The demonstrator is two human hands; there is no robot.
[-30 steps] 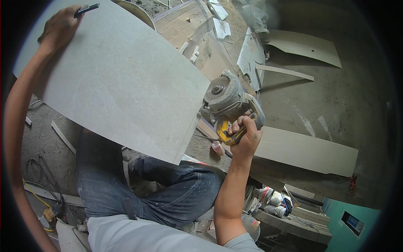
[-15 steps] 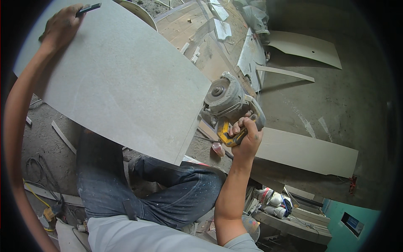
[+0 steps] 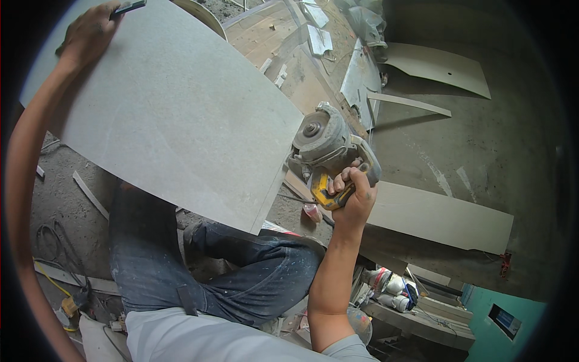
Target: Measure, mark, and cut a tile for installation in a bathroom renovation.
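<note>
A large pale grey tile (image 3: 181, 114) stretches from the upper left to above my bent knee. A thin line runs near its right edge. My left hand (image 3: 90, 37) rests at the tile's far left, fingers closed around a dark, slim, pen-like tool (image 3: 129, 8); its exact kind is unclear. In my right hand (image 3: 354, 192) is a dusty handheld tile cutter (image 3: 329, 145) with a yellow and black handle. Its round disc (image 3: 312, 129) sits right at the tile's right edge; whether it touches is hard to tell.
Cut tile pieces (image 3: 440, 214) lie on the floor at right, with a narrow strip (image 3: 410, 104) farther off. A small reddish container (image 3: 312, 212) stands below the cutter. Cables (image 3: 60, 244) coil at lower left. Bags and bottles (image 3: 395, 289) crowd the lower right.
Almost nothing differs. The view shifts very slightly; both hands, the tile and the cutter keep their places.
</note>
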